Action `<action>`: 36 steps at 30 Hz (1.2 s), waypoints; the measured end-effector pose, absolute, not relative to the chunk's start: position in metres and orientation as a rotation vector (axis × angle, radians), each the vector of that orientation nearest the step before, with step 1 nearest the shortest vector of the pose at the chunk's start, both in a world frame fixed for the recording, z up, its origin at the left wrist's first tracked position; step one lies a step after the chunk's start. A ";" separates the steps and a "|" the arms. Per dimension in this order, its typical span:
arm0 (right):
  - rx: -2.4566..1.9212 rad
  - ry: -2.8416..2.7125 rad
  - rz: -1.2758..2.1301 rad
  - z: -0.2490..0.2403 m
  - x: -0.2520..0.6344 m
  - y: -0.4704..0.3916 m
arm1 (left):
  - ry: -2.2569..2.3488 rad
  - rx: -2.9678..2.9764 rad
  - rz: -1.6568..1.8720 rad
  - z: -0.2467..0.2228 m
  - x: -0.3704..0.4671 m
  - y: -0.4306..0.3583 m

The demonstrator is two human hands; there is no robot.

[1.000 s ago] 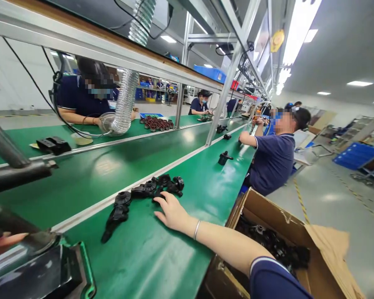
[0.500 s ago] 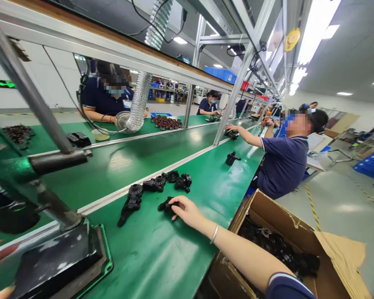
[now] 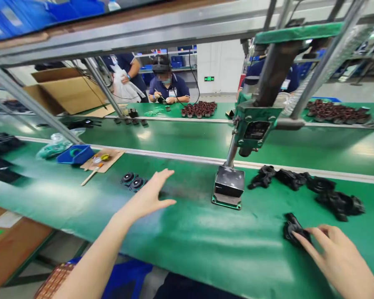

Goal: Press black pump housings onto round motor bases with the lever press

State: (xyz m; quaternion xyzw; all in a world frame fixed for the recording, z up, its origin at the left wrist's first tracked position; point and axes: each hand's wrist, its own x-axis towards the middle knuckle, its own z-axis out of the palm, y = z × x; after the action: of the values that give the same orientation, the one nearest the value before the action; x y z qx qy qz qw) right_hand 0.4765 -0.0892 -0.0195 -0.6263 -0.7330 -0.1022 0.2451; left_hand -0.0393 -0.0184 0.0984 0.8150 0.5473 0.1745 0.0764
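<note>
My right hand (image 3: 333,249) pinches a black moulded plastic part (image 3: 291,230) at the right of the green bench. Its thumb and fingers close on the part's near side. My left hand (image 3: 151,193) reaches over the bench with fingers stretched and thumb apart, holding nothing. Just left of it lie two round black parts with green rings (image 3: 129,179), one partly behind the wrist. Between my hands stands a green bench press (image 3: 255,120) with a black block base (image 3: 230,181). Several similar black parts (image 3: 291,178) lie right of the press.
A blue bin (image 3: 75,154), a brush (image 3: 92,174) on cardboard and a plastic bag (image 3: 54,146) lie to the left. Metal frame posts (image 3: 43,99) cross the bench. Co-workers (image 3: 169,83) work across the line, near piles of dark red-brown parts (image 3: 200,109).
My view has swung left, from the cardboard box and seated co-worker to the press. My left hand has come fully into view. My right hand still holds a black part.
</note>
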 end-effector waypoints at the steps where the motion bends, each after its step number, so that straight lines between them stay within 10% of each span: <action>1: -1.700 -2.041 -0.344 -0.019 0.470 -0.089 | 1.629 2.500 0.414 0.095 -0.041 -0.022; 12: -1.474 -2.283 -0.068 -0.024 0.437 -0.096 | 1.678 2.491 0.187 0.070 -0.106 -0.017; 36: -1.691 -1.981 0.460 0.026 0.396 -0.075 | 0.898 1.633 0.778 -0.016 0.128 -0.041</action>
State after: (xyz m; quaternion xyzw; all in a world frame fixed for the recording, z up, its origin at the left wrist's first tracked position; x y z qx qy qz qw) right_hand 0.3963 -0.0746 0.0261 -0.6198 -0.7261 0.1685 0.2456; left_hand 0.1284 -0.0409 -0.0165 0.6847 0.3763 0.3262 0.5321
